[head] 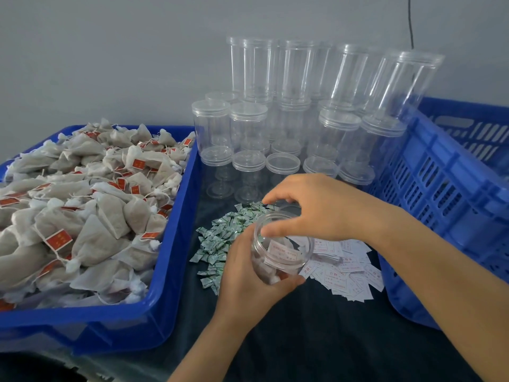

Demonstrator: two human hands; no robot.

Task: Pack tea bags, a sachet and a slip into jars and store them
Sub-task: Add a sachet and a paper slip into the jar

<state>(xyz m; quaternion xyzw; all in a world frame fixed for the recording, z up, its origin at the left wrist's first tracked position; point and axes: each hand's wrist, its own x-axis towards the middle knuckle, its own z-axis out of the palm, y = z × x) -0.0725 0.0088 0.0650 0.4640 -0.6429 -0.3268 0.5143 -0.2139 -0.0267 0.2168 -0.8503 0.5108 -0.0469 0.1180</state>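
The left hand (245, 274) is gripping the clear jar (281, 252), mouth tilting up-right; the right hand's (316, 213) grip is pinching a lid (286, 209) above it.

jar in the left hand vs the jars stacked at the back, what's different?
The held jar is tilted with its mouth toward the camera; the stacked jars mostly stand upright, a few at the right leaning. The held jar has no lid on; the stacked jars are capped. The held jar contains tea bags and a slip; the stacked jars look empty. The left hand grips the held jar; nothing touches the stacked ones. Both are clear plastic cylinders.
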